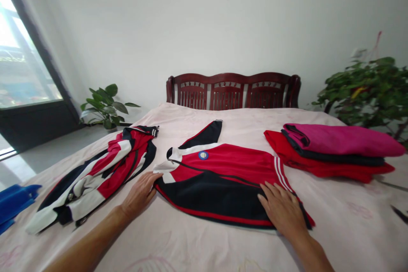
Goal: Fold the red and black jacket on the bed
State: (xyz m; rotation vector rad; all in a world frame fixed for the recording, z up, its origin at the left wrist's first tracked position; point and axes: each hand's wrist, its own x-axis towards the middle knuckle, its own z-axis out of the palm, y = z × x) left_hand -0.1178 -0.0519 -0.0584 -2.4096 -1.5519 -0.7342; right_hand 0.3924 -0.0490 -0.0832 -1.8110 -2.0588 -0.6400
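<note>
A red, black and white track jacket [219, 170] lies spread flat in the middle of the bed, with a round blue badge [203, 155] on its chest. My left hand [139, 195] rests against its white collar end. My right hand [282, 208] lies flat on the black and red body near the white-striped sleeve seam. To the left, a second track jacket [102, 174] lies bunched up. A folded magenta garment [341, 140] sits on a folded red garment [318, 165] at the right.
The bed has a pale pink sheet [334, 221] and a dark wooden headboard [232, 91]. A blue cloth [14, 204] lies at the left bed edge. Potted plants [106, 106] stand beyond the bed, with a larger one [366, 89] at the right, near a bright window [22, 59].
</note>
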